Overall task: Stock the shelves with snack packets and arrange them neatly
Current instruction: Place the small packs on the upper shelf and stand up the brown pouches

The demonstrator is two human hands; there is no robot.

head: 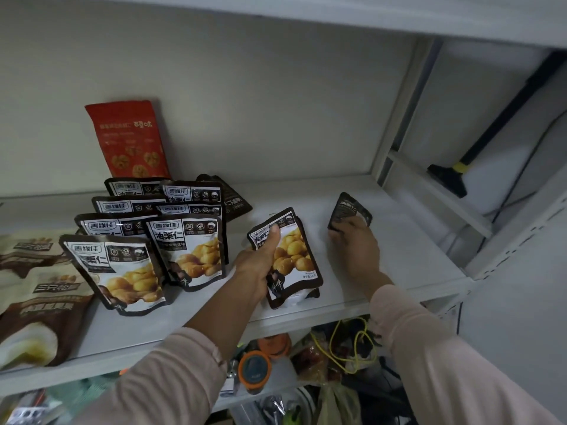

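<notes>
On the white shelf (399, 240) several brown-and-white chestnut snack packets (187, 250) stand in two rows at the left of middle. My left hand (260, 262) grips a small stack of the same packets (296, 256), thumb pressed on the top one's front, their lower edge resting on the shelf. Further right, my right hand (356, 243) holds a single packet (349, 210) upright with its dark back facing me, its base near the shelf. One more packet (233, 197) leans behind the rows.
A red snack bag (129, 139) stands against the back wall. Larger brown-and-cream bags (33, 286) lie at the shelf's left end. A white upright post (395, 118) bounds the shelf on the right. Below the shelf sit cluttered items, orange-lidded containers (254, 366) and yellow cord (362, 342).
</notes>
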